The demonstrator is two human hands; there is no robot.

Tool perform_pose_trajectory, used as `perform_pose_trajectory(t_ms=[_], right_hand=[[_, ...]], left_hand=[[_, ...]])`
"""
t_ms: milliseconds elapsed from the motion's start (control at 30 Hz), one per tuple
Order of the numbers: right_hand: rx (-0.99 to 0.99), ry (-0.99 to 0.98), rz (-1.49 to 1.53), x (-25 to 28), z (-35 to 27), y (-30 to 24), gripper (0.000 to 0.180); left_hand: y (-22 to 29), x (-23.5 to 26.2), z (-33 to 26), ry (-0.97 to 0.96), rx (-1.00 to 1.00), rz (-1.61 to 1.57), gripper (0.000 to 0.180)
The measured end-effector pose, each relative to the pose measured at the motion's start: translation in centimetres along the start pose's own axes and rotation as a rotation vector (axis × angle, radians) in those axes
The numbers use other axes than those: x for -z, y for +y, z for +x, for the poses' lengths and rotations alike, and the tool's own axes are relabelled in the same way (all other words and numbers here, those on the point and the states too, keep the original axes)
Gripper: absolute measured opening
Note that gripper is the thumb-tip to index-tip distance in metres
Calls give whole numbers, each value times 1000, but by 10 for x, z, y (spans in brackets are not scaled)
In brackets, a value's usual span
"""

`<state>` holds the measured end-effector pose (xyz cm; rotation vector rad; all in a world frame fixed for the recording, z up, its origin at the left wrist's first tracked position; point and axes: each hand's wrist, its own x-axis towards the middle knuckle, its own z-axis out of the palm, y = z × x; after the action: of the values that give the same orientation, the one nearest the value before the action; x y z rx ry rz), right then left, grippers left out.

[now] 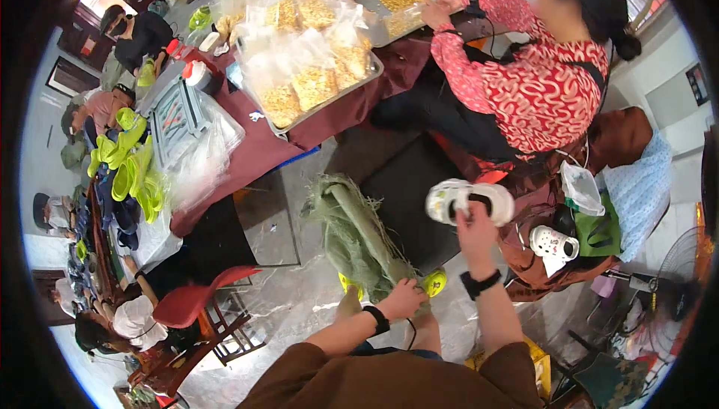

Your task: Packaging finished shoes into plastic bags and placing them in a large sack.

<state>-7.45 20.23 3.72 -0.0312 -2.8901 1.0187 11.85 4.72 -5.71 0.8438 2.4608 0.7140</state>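
My right hand holds up a white clog shoe with green spots, its sole turned toward me. My left hand grips the lower end of a frayed green woven sack that stands on the floor between my feet. Yellow-green shoes peek out at the bottom of the sack. Both my wrists wear black bands.
A second white clog lies at the right beside a green bag. A person in a red patterned top works at a maroon-covered table holding a tray of bagged yellow snacks. A red chair stands at the lower left.
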Motion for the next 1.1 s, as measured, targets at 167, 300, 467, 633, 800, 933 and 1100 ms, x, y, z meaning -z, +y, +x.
perform_pose_trajectory(t_ms=[167, 300, 467, 633, 800, 933, 1100], right_hand=[[274, -54, 15, -105, 27, -105, 16], [518, -80, -82, -157, 31, -174, 13], [578, -309, -159, -215, -5, -199, 14], [463, -299, -191, -234, -7, -196, 16], [633, -340, -353, -257, -22, -197, 23], [622, -241, -499, -274, -35, -189, 40], [391, -341, 18, -243, -8, -165, 34]], left_hand=[[-2, -6, 8, -104, -39, 58, 38], [-14, -31, 12, 141, -81, -178, 42], [-25, -54, 18, 305, -131, -513, 47], [-27, -62, 14, 154, -132, -797, 50], [-25, -56, 13, 31, -91, -917, 53], [-29, -41, 0, -23, 40, -730, 52], [-31, -12, 3, -101, 151, -493, 50]])
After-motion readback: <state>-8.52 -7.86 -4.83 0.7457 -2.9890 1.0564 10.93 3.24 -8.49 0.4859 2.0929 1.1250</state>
